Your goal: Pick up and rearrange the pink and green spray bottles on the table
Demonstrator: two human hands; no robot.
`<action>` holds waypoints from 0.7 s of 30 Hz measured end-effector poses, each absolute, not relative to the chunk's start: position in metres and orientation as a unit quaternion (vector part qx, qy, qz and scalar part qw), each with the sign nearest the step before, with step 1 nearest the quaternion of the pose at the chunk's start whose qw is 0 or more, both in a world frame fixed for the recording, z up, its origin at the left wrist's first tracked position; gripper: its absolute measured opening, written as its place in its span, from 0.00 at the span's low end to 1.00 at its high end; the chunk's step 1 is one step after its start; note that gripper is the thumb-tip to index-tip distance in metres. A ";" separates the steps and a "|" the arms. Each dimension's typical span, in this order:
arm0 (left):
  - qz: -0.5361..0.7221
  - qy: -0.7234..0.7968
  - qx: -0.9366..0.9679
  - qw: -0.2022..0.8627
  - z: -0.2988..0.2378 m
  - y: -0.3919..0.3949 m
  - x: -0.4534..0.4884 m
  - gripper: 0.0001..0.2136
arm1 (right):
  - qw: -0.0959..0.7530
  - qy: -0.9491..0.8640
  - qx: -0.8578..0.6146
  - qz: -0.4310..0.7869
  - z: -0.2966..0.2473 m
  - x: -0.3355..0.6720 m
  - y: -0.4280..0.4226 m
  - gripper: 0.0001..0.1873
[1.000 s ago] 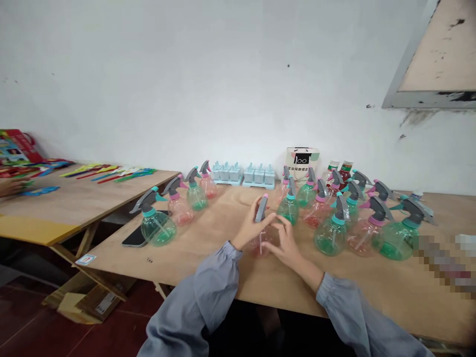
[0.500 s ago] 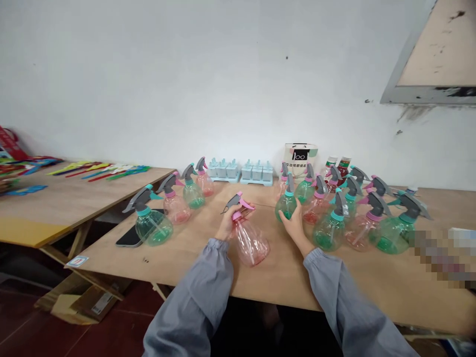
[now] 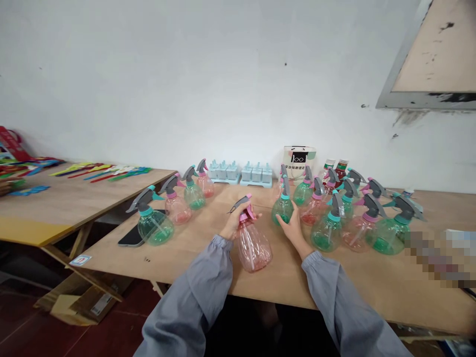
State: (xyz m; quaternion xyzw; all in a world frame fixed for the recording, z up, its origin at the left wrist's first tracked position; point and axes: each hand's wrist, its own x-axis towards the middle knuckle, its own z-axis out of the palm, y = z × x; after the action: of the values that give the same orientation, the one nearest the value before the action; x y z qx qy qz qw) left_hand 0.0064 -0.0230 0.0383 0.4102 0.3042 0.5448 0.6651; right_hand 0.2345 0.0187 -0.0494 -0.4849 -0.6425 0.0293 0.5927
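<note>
My left hand (image 3: 232,224) is wrapped around the neck and trigger of a clear pink spray bottle (image 3: 255,250) with a grey and pink head. That bottle leans, its base toward me, near the table's front edge. To its right, my right hand (image 3: 293,227) grips the side of a green spray bottle (image 3: 281,209), thumb in front; the far fingers are hidden behind it. Just right of this hand stand another green spray bottle (image 3: 326,233) and a pink spray bottle (image 3: 359,230), among several more in both colours.
On the left are a green spray bottle (image 3: 155,228), a pink one (image 3: 177,208) and a dark phone (image 3: 131,236). Light-blue popsicle moulds (image 3: 256,174) and a paper bag (image 3: 298,166) stand by the wall. A second table (image 3: 67,198) bears colourful strips. Cardboard boxes (image 3: 84,302) lie below.
My left hand has shifted slightly right with the pink bottle, its fingers now higher around the trigger head. My right hand keeps its hold on the green bottle. The view has shifted a little.
</note>
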 end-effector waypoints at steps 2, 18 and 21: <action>0.522 0.318 0.423 0.669 0.043 -0.025 0.007 0.15 | 0.593 -0.642 -0.486 0.031 -0.049 0.234 0.018 0.41; 0.485 0.307 0.487 0.658 0.075 -0.045 0.005 0.14 | 0.605 -0.629 -0.486 0.046 -0.050 0.232 0.020 0.41; 0.535 0.349 0.438 0.632 0.070 -0.035 0.001 0.14 | 0.602 -0.633 -0.485 0.046 -0.050 0.232 0.021 0.42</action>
State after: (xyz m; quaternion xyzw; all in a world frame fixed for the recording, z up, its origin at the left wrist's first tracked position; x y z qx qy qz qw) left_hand 0.0015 -0.0349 0.0705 0.4382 0.3494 0.5348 0.6323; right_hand 0.2324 0.0205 -0.0501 -0.4845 -0.6328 0.0463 0.6022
